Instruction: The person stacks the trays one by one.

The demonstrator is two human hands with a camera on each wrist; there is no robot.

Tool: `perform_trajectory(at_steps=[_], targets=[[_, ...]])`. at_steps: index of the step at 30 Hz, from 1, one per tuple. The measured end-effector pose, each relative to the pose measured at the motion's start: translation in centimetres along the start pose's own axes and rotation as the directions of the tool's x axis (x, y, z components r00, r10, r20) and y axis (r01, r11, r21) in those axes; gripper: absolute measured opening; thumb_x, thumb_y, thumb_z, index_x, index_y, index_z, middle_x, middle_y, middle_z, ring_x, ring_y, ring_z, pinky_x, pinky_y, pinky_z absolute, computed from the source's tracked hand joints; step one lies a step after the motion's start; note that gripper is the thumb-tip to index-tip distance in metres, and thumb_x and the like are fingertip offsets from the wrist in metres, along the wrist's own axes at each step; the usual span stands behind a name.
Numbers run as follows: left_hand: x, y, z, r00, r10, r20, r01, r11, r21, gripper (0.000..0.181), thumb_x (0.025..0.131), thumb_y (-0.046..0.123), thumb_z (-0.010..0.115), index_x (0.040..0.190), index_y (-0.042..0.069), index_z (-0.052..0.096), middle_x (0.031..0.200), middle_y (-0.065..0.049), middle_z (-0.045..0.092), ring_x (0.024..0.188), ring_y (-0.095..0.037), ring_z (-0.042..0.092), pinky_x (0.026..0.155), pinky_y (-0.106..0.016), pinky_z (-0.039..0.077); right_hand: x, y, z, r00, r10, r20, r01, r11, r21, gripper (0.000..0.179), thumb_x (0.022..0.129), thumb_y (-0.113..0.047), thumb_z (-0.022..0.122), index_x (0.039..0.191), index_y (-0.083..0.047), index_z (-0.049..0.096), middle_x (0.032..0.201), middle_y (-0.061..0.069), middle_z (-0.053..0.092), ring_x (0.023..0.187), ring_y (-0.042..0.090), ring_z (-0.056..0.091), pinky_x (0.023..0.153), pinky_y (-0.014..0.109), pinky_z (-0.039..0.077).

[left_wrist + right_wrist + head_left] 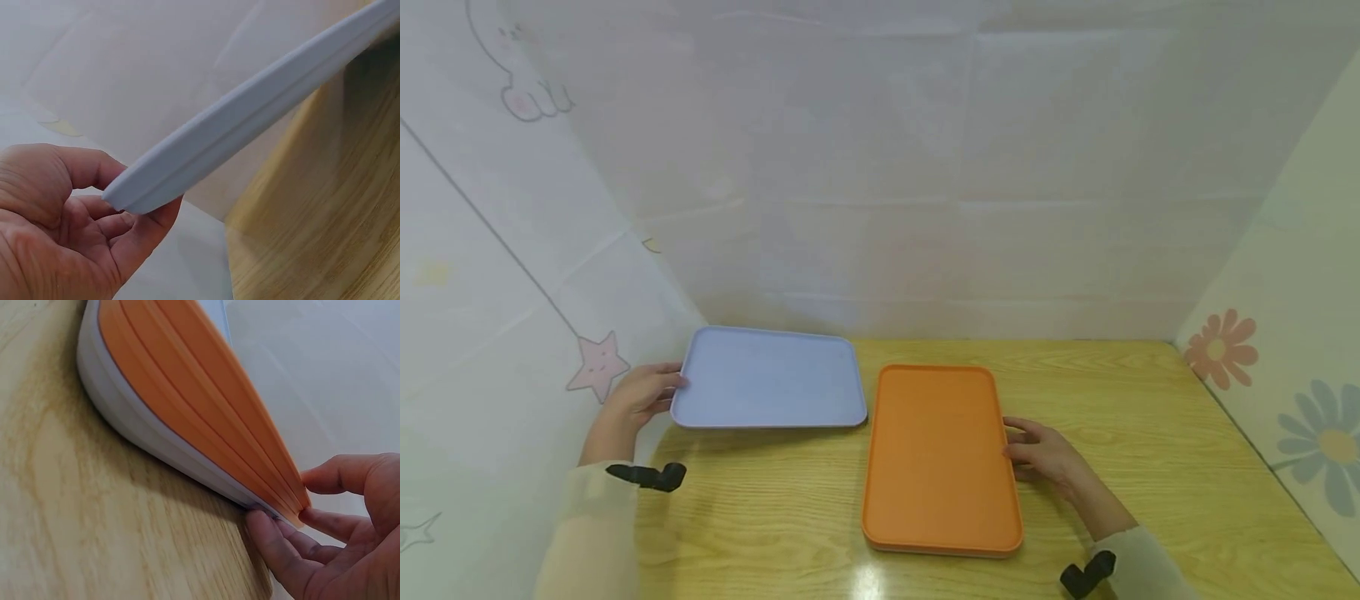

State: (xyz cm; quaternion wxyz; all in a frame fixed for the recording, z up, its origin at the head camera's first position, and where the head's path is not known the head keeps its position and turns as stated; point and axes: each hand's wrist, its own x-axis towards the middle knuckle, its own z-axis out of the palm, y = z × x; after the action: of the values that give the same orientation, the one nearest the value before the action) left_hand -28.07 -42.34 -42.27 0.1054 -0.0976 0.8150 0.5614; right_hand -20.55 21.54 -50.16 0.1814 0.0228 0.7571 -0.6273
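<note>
A light blue-lavender tray [767,379] is at the left of the table, its left end raised off the surface. My left hand [643,393] pinches that end between thumb and fingers, also seen by the left wrist camera along the tray's rim [187,159]. Right of it, an orange tray [942,467] lies lengthwise on top of a stack. A pale tray [119,403] shows beneath the orange layers in the right wrist view. At the stack's right side my right hand [1043,454] pinches the orange edge, with a fingertip low against the pale tray.
The stack stands on a yellow wood-grain table [1112,400]. A pale sheet [955,167] rises behind it. Patterned sheets border both sides, with a pink star [598,367] at left and flowers [1221,350] at right. Both wrists wear black straps [647,477].
</note>
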Motion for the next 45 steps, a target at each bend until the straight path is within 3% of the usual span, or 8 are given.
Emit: perform_trajectory(at_steps=[4, 7, 11, 19, 24, 30, 36, 45], targets=[[-0.9, 0.0, -0.2, 1.000, 0.010, -0.019, -0.011, 0.999, -0.049, 0.067, 0.102, 0.007, 0.054, 0.155, -0.012, 0.019, 0.145, -0.035, 0.041, 0.086, 0.003, 0.062, 0.080, -0.022, 0.058, -0.1, -0.2, -0.4, 1.000, -0.031, -0.004, 0.030, 0.999, -0.010, 0.066, 0.097, -0.010, 0.066, 0.154, 0.004, 0.035, 0.140, 0.031, 0.052, 0.106, 0.029, 0.069, 0.086, 0.045, 0.060], [-1.4, 0.0, 0.0, 0.999, 0.033, -0.014, -0.035, 0.989, -0.146, 0.069, 0.101, 0.003, 0.055, 0.155, -0.014, 0.015, 0.116, -0.010, 0.065, 0.083, 0.000, 0.066, 0.078, -0.023, 0.059, -0.3, -0.6, -0.8, 0.998, -0.067, -0.023, 0.066, 0.998, -0.023, 0.063, 0.100, -0.012, 0.063, 0.153, 0.006, 0.034, 0.138, 0.031, 0.054, 0.107, 0.031, 0.069, 0.090, 0.048, 0.058], [-1.9, 0.4, 1.3, 0.996, 0.084, 0.003, -0.080, 0.962, -0.261, 0.071, 0.100, 0.000, 0.055, 0.154, -0.016, 0.012, 0.092, 0.014, 0.066, 0.084, -0.003, 0.069, 0.076, -0.024, 0.060, -0.8, -1.6, -1.0, 0.994, -0.099, -0.040, 0.098, 0.995, -0.018, 0.062, 0.102, -0.013, 0.061, 0.154, 0.005, 0.033, 0.141, 0.032, 0.050, 0.112, 0.034, 0.066, 0.095, 0.049, 0.055], [-2.5, 1.3, 5.4, 0.990, 0.138, 0.015, -0.123, 0.924, -0.362, 0.067, 0.101, -0.004, 0.052, 0.154, -0.016, 0.013, 0.092, 0.012, 0.068, 0.086, -0.004, 0.068, 0.075, -0.023, 0.059, -1.8, -2.7, -0.4, 0.987, -0.132, -0.089, 0.134, 0.991, 0.009, 0.058, 0.102, -0.013, 0.061, 0.153, 0.003, 0.037, 0.147, 0.031, 0.045, 0.124, 0.038, 0.058, 0.102, 0.050, 0.051], [-3.4, 2.3, 8.5, 0.986, 0.165, 0.026, -0.137, 0.888, -0.440, 0.066, 0.101, -0.005, 0.050, 0.154, -0.017, 0.013, 0.094, 0.010, 0.069, 0.088, -0.006, 0.069, 0.076, -0.024, 0.059, -2.1, -3.4, 1.0, 0.981, -0.188, -0.056, 0.194, 0.971, 0.139, 0.060, 0.102, -0.010, 0.059, 0.153, 0.007, 0.033, 0.149, 0.034, 0.040, 0.120, 0.028, 0.063, 0.104, 0.045, 0.050], [-4.6, 3.6, 12.5, 0.985, 0.172, 0.033, -0.136, 0.871, -0.472, 0.066, 0.101, -0.002, 0.052, 0.155, -0.014, 0.016, 0.108, 0.004, 0.064, 0.093, -0.007, 0.068, 0.080, -0.025, 0.058, -2.4, -4.4, 3.5, 0.983, -0.160, -0.086, 0.179, 0.937, 0.299, 0.059, 0.102, -0.010, 0.059, 0.153, 0.005, 0.033, 0.152, 0.029, 0.039, 0.118, 0.018, 0.065, 0.103, 0.040, 0.051], [-5.7, 4.8, 16.3, 0.981, 0.185, 0.057, -0.127, 0.839, -0.529, 0.067, 0.100, -0.003, 0.054, 0.156, -0.012, 0.017, 0.120, -0.004, 0.060, 0.098, -0.009, 0.067, 0.083, -0.027, 0.058, -2.5, -5.1, 6.0, 0.983, -0.129, -0.131, 0.176, 0.869, 0.462, 0.058, 0.103, -0.009, 0.056, 0.154, 0.002, 0.030, 0.149, 0.020, 0.044, 0.120, 0.020, 0.063, 0.104, 0.043, 0.050], [-6.9, 5.5, 20.9, 0.977, 0.194, 0.093, -0.097, 0.782, -0.615, 0.069, 0.096, -0.009, 0.056, 0.156, -0.007, 0.023, 0.119, -0.006, 0.060, 0.099, -0.014, 0.067, 0.084, -0.033, 0.059, -2.6, -5.4, 8.9, 0.971, -0.112, -0.212, 0.229, 0.694, 0.683, 0.054, 0.103, -0.006, 0.055, 0.151, -0.006, 0.030, 0.135, 0.008, 0.049, 0.115, 0.021, 0.065, 0.104, 0.046, 0.050]])
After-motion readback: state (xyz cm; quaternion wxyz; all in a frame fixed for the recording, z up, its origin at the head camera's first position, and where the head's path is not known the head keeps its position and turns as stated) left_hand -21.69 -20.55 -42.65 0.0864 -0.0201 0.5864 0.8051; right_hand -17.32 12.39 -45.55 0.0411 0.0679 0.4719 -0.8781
